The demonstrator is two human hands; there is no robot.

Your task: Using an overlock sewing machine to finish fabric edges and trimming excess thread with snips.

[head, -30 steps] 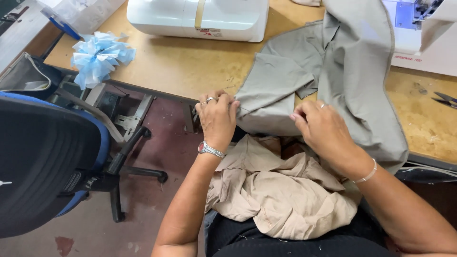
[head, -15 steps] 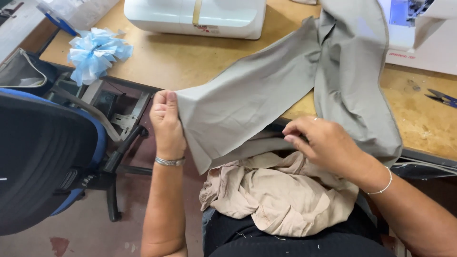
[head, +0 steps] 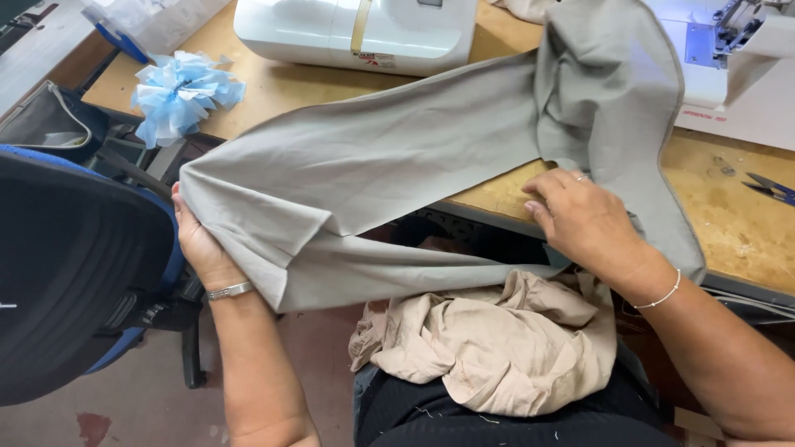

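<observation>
My left hand (head: pixel 197 242) grips the far end of a long grey fabric piece (head: pixel 373 182), stretched out to the left over the gap beside the table. My right hand (head: pixel 580 217) presses the same grey fabric near the table edge, fingers curled over the cloth where it folds upward. The grey fabric runs up to the right toward a white sewing machine (head: pixel 729 50). A crumpled beige garment (head: pixel 489 339) lies in my lap below both hands.
A wooden table (head: pixel 729 240) holds a second white machine (head: pixel 356 33), a blue ruffled fabric bundle (head: pixel 182 91) and small scissors (head: pixel 766 189) at the right. A dark office chair with blue trim (head: pixel 74 273) stands at the left over a reddish floor.
My left hand has drawn the grey fabric's end far out to the left, unfolding it into a long strip. My right hand stays near the table edge on the cloth.
</observation>
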